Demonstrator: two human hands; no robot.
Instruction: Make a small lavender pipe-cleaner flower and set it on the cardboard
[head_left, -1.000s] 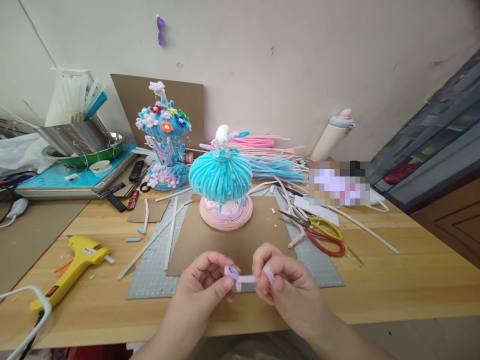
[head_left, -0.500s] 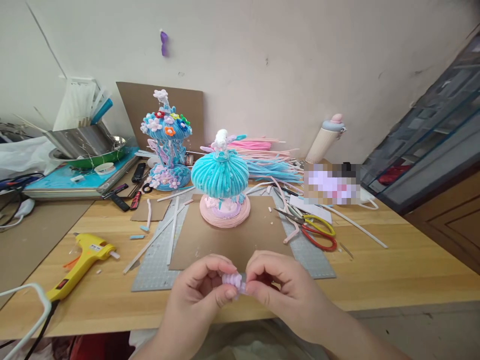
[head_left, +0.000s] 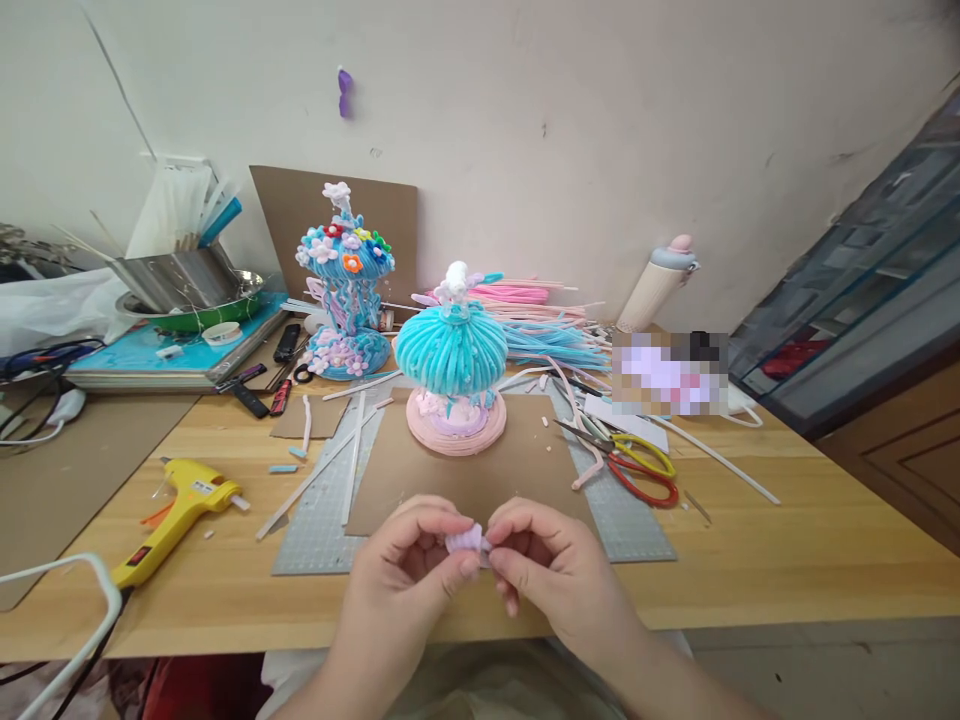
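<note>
Between my two hands is a small coil of lilac pipe cleaner (head_left: 465, 540), wound in tight ridges. My left hand (head_left: 412, 565) pinches the coil between thumb and fingertips. At its right end, my right hand (head_left: 551, 565) grips the thin tail with thumb and forefinger; the fingers partly hide that end. Beyond the hands stands a pipe-cleaner jellyfish with a turquoise dome (head_left: 451, 350) on a round pink base (head_left: 427, 435). A second, flower-covered pipe-cleaner jellyfish (head_left: 346, 255) is farther back on the left.
A yellow hot glue gun (head_left: 184, 510) lies at left. Scissors (head_left: 641, 470) rest at right on a grey cutting mat (head_left: 637, 540) with brown cardboard (head_left: 390, 490) over it. Pipe-cleaner bundles (head_left: 555, 340), a bottle (head_left: 656, 285) and a steel pot (head_left: 172, 280) stand at the back.
The view has shifted slightly, so the scene sits a little farther right. Both hands stay on the lilac coil; the right fingers have changed their grip, with lower fingers now showing beneath.
</note>
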